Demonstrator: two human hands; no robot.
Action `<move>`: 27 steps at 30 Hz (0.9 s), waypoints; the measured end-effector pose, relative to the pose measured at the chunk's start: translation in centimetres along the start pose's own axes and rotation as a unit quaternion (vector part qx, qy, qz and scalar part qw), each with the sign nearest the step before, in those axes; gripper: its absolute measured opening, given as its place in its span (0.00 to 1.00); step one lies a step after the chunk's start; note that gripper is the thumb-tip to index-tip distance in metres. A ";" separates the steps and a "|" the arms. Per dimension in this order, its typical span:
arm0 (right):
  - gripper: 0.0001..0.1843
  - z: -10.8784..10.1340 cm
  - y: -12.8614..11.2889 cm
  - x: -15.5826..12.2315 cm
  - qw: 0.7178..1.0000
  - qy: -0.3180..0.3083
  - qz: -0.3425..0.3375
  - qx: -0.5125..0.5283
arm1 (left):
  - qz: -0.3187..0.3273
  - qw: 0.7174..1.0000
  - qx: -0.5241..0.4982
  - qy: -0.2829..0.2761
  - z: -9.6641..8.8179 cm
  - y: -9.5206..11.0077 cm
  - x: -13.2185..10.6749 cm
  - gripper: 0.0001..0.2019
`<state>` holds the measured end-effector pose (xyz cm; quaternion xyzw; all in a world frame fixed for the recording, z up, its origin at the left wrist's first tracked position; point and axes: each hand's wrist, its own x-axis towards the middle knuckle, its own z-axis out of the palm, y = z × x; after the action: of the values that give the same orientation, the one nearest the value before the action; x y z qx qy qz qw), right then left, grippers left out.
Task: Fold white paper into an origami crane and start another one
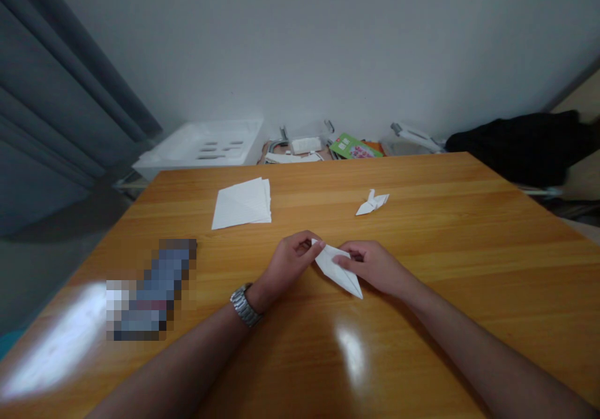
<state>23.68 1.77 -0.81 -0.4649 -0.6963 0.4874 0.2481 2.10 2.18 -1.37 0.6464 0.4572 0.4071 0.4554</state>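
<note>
A white folded paper [338, 269], narrow and pointed at its near end, is held between my two hands over the middle of the table. My left hand [296, 257] pinches its far left corner between thumb and fingers. On the paper's right side, my right hand [368, 262] has its thumb on top and its other fingers behind, partly hidden. Beyond my right hand stands a small folded paper bird [372, 202]. To the far left lies a stack of white paper sheets [242, 204].
A blurred-out dark oblong object [157, 291] lies on the wooden table [262, 369] at the left. Past the far edge are a white plastic tray [206, 144], a green booklet [354, 147] and black cloth [520, 147]. A grey curtain [60, 81] hangs at the left.
</note>
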 end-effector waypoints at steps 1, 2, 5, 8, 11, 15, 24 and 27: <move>0.18 0.0 0.1 0.0 1.000 0.002 -0.002 -0.002 | 0.001 1.000 0.003 0.002 0.0 0.0 0.0 0.14; 0.18 0.0 0.1 0.1 1.000 0.005 -0.003 -0.004 | 0.001 1.000 0.007 0.004 -0.1 0.0 0.0 0.14; 0.19 0.0 0.2 0.2 1.000 0.013 -0.006 0.002 | 0.004 1.000 0.017 0.010 -0.2 0.3 0.1 0.14; 0.19 0.0 0.2 0.1 1.000 0.014 -0.008 0.012 | 0.006 1.000 0.022 0.007 -0.2 0.3 0.2 0.14; 0.19 -0.1 0.2 0.0 1.000 0.015 -0.009 0.002 | 0.004 1.000 0.018 0.005 -0.1 0.2 0.1 0.14; 0.17 -0.1 0.0 -0.1 0.998 0.032 -0.012 -0.057 | 0.003 1.000 0.024 -0.011 -0.1 0.1 0.1 0.15; 0.14 -0.2 0.1 0.0 0.999 0.034 -0.010 -0.026 | -0.004 0.998 0.066 -0.015 -0.1 -0.1 0.1 0.15; 0.15 -0.4 0.4 0.2 0.998 0.043 0.011 0.033 | 0.000 0.997 0.075 -0.001 -0.2 -0.1 0.2 0.15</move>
<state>24.06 2.09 -1.04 -0.4849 -0.6634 0.4923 0.2870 1.95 2.42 -1.44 0.6791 0.4861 0.3713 0.4059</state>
